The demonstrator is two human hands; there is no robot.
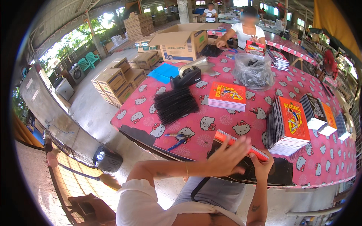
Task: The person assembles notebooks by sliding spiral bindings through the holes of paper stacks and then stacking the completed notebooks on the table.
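The fingers of the right hand hold the right end of a red-covered notebook, with the thumb on the near side. The left hand is stretched across the middle of this notebook, its fingers straight and somewhat spread; because of blur, I cannot tell if they press on it. The notebook is tilted, over the near edge of the pink cat-print surface.

To the left of the hands lie blue-handled pliers, and behind them a pile of black spiral coils. Beyond the hands is a stack of orange-red notebooks; to the right, a taller stack of spiral-bound notebooks. Farther are a black tape dispenser, a clear plastic bag with dark contents and an open cardboard box.
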